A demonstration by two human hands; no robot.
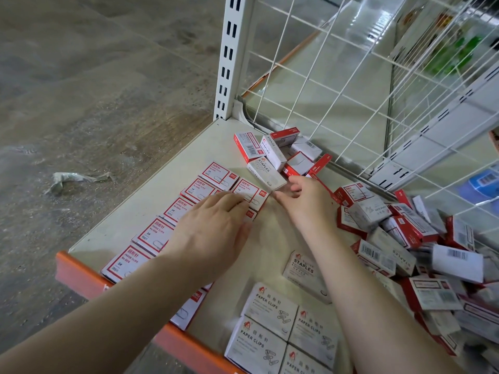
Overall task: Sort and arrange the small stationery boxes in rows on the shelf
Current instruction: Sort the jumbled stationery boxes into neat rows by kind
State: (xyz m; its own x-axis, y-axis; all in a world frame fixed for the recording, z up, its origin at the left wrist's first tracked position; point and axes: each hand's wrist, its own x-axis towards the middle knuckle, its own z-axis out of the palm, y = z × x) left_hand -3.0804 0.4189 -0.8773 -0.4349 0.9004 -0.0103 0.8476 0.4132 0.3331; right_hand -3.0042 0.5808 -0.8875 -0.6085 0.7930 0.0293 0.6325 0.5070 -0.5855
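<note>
The shelf (151, 211) is pale with an orange front edge. On its left side, red-and-white paper clip boxes (154, 234) lie flat in neat rows running from near to far. The left hand (213, 228) rests flat on these rows, its fingers straight and holding nothing. The right hand (305, 201) reaches to the far end of the rows, and its fingers touch a white staples box (266, 174) lying there; I cannot tell if they grip it. Behind that box, against the wire grid (324, 76), sits a small jumble of boxes (280, 149). On the right is a big messy pile of boxes (421, 247). At the near edge, white paper clip boxes (283, 327) lie side by side.
</note>
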